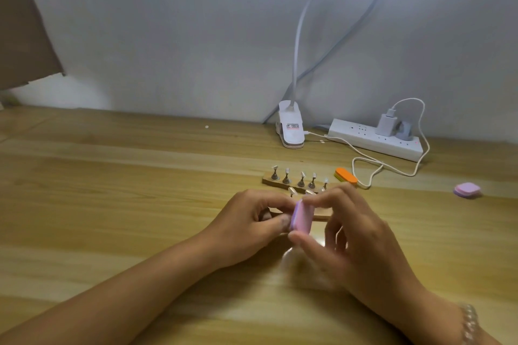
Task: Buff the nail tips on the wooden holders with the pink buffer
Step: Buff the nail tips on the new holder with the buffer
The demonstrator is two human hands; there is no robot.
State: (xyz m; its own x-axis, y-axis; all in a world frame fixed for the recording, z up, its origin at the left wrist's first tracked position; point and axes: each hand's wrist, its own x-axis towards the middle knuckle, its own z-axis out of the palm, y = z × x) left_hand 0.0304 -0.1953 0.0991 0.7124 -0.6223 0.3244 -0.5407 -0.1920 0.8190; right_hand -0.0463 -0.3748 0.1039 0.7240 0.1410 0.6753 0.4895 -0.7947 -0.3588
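- The right hand [356, 235] pinches the small pink rectangular foam buffer [301, 217] upright between thumb and fingertips.
- The left hand [246, 221] curls its fingers at the buffer's left face; what they pinch is hidden.
- The far light wooden holder [269, 180] carries five metal pegs topped with clear nail tips [302, 173].
- The near wooden holder [321, 216] lies mostly behind both hands.

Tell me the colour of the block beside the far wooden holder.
The block is orange on top, yellow-green beneath; head view.

We see the right hand [356, 235] pinching the pink buffer [302, 217], the left hand [249, 223] setting curled fingers [281, 223] against it, above a wooden holder [322, 216].
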